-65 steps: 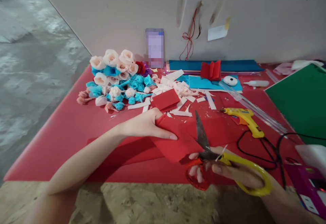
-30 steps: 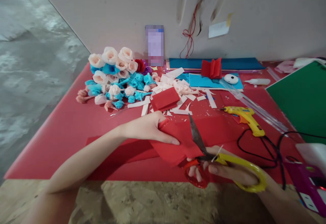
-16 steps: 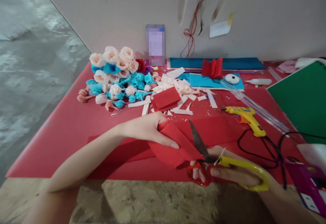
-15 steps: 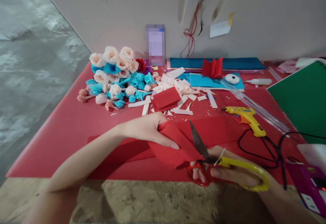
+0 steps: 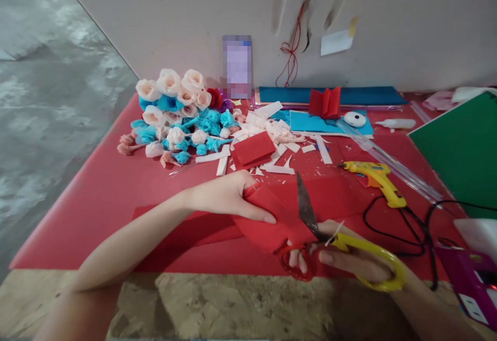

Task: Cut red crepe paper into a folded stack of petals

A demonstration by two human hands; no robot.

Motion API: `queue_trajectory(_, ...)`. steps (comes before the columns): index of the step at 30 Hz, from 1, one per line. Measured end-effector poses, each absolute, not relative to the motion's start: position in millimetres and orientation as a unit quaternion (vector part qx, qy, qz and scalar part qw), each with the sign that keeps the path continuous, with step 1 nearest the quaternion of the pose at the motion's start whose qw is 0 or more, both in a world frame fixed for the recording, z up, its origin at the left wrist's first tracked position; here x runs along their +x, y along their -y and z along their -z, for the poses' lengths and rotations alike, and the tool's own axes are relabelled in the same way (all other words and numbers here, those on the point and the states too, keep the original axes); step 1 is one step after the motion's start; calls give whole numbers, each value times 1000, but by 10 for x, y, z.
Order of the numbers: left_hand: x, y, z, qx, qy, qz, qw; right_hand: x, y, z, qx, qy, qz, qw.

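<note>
My left hand (image 5: pixel 236 198) pinches a folded piece of red crepe paper (image 5: pixel 272 214), thumb on top, above the front of the table. In my right hand (image 5: pixel 341 258) is a pair of scissors (image 5: pixel 308 209) with one yellow and one red-orange handle. Its blades are spread; the upper one points up beside the paper's right edge, while the lower one is hidden by the paper. Fingers of my right hand pass through the red-orange loop. More red paper (image 5: pixel 330 196) lies flat behind and below my hands. A small folded red piece (image 5: pixel 254 149) rests on white paper scraps (image 5: pixel 272 126).
Paper flowers (image 5: pixel 174 113) are heaped at the back left. A phone (image 5: pixel 237 67) leans on the wall. A yellow glue gun (image 5: pixel 376 175) with a black cord lies on the right, near clear sticks (image 5: pixel 399 167), a green board (image 5: pixel 462 154) and a purple power strip (image 5: pixel 466 279).
The scissors have opened wider, their upper blade swinging more upright and rightward. The held red paper has shifted slightly right with my left hand.
</note>
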State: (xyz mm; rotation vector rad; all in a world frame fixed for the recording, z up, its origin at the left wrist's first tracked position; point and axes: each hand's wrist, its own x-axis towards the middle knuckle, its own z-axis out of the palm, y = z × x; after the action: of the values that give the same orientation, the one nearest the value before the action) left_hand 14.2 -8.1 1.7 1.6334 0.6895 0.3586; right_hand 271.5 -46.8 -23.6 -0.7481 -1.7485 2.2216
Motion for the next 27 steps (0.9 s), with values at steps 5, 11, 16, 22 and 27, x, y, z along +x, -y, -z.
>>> queue_trajectory(5,138,87,8,699,-323,-154,619,2723,498,257,-268,587,-756,107)
queue_trajectory(11,136,82,17,700,-310,-169,620,2669,512,302,-281,576,-757,122)
queue_trajectory(16,142,72,49,707,-325,-178,603,2639,559,353,-295,565,-758,140)
queue_trajectory(22,138,65,60,710,-323,-174,601,2622,620,410,-291,530,-781,160)
queue_trajectory(27,119,46,70,715,-348,-169,583,2585,637,447,-280,513,-792,176)
